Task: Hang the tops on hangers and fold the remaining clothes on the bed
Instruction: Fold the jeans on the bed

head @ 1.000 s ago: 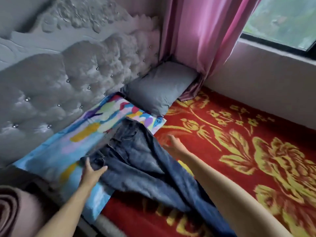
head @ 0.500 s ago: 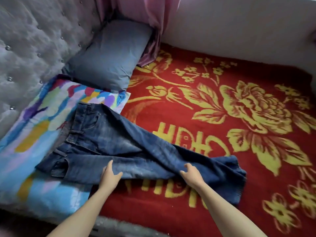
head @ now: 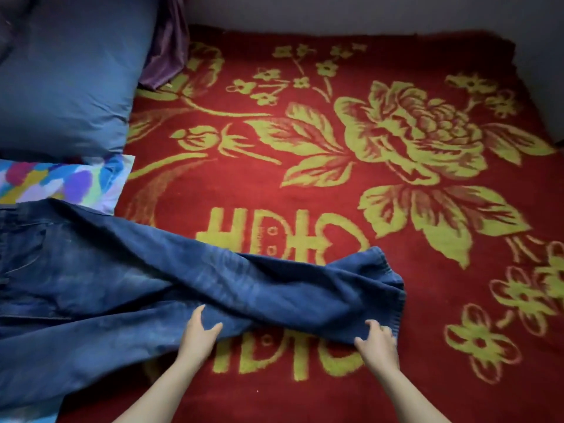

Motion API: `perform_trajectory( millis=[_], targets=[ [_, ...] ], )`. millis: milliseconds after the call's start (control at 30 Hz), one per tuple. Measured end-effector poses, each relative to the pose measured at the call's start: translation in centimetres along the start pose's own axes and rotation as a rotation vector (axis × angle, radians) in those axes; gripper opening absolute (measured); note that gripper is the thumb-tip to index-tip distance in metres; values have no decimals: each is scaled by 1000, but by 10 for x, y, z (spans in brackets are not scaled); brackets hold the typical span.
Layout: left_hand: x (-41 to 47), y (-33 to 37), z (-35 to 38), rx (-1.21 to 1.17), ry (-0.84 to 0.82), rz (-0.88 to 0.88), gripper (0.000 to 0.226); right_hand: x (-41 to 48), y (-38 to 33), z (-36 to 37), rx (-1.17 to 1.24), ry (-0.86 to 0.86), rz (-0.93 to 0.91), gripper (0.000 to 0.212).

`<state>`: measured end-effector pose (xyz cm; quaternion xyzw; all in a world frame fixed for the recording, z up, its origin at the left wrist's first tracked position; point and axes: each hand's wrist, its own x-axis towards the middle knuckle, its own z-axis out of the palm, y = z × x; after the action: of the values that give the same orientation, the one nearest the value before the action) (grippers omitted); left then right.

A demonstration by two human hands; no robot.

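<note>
A pair of dark blue jeans (head: 128,288) lies across the bed, waist at the left over a colourful pillow, legs stretched to the right over the red blanket (head: 305,184). My left hand (head: 200,334) rests on the near edge of the legs about midway along, fingers fairly straight and thumb spread. My right hand (head: 377,341) grips the near corner of the leg cuffs, fingers curled into the denim. The cuff end is slightly bunched and lifted. No tops or hangers are in view.
A blue-grey pillow (head: 67,77) lies at the upper left, with a multicoloured pillow (head: 61,183) just below it under the jeans' waist. A purple curtain end (head: 164,56) hangs beside the pillow. A pale wall (head: 335,10) borders the bed's far side.
Both hands have slid right along the jeans' legs; my right hand now holds the cuff end, which has bunched up. The view has dropped lower and shifted right.
</note>
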<state>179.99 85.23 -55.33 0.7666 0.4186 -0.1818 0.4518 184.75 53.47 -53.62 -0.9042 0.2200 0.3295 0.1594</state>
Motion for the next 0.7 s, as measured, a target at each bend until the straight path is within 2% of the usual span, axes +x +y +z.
perform_trajectory(
  millis=[100, 200, 300, 367, 400, 433, 467, 567, 633, 700],
  targets=[
    [21, 12, 33, -117, 51, -66, 58, 37, 31, -4, 147, 74, 162, 61],
    [42, 18, 53, -280, 105, -132, 64, 66, 54, 3, 326, 90, 254, 77],
    [60, 25, 69, -564, 235, -242, 54, 89, 62, 14, 482, 72, 319, 83],
    [67, 28, 71, -740, 338, -338, 29, 98, 70, 25, 570, 73, 383, 70],
    [69, 29, 69, -788, 351, -389, 14, 98, 71, 29, 651, 58, 378, 54],
    [71, 28, 67, -820, 356, -435, 10, 97, 71, 29, 719, 38, 371, 30],
    [72, 29, 65, -840, 340, -477, 17, 95, 69, 27, 771, 25, 365, 7],
    [70, 44, 55, -805, 335, -504, 25, 94, 51, -12, 980, 29, 333, 26],
    [73, 73, 44, -732, 375, -463, 26, 95, 26, -61, 1260, -79, 369, 23],
    [85, 118, 26, -768, 373, -339, 28, 103, -6, -116, 1480, -163, 384, 20]
  ],
)
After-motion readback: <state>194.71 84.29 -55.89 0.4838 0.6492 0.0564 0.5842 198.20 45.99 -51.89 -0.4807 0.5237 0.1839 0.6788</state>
